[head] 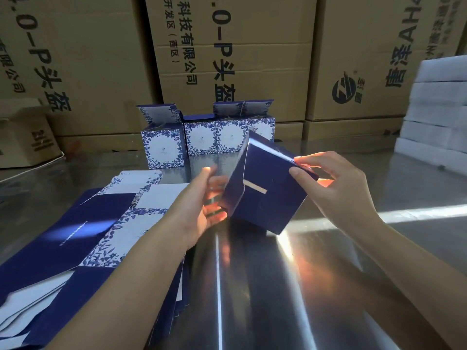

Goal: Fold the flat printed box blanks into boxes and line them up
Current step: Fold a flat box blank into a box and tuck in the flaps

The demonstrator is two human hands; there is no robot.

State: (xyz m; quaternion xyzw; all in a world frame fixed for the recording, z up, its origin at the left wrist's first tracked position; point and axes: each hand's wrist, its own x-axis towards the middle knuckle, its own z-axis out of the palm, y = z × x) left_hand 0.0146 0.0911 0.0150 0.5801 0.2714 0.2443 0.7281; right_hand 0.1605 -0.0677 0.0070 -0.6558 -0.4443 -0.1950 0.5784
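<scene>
A: Head view, item one?
B: Half-formed navy box [265, 188], held tilted above the steel desk [341, 261], dark panels toward the camera, a pale slot line on one face.

A: Hands?
B: Right hand [338, 188]: thumb and forefinger closed on the box's upper right corner, at a small flap. Left hand [202, 205]: blurred, fingers [214, 183] curled against the box's left edge; whether they truly clamp it, I cannot tell.

A: Stock still flat?
B: Stack of flat box blanks [96, 223], lying on the desk to the left, under the left forearm; navy panels and white panels with blue floral borders, fanned unevenly.

A: Finished pieces?
B: Row of four folded boxes [202, 137], upright at the far side of the desk, side by side, top flaps open, white fronts framed in blue flowers. The leftmost stands slightly forward of the others.

A: Surroundings?
B: Large brown shipping cartons [240, 46] with printed Chinese text, stacked behind the row. White foam blocks [437, 109] piled at the right edge. Smaller carton [22, 137] at far left.
</scene>
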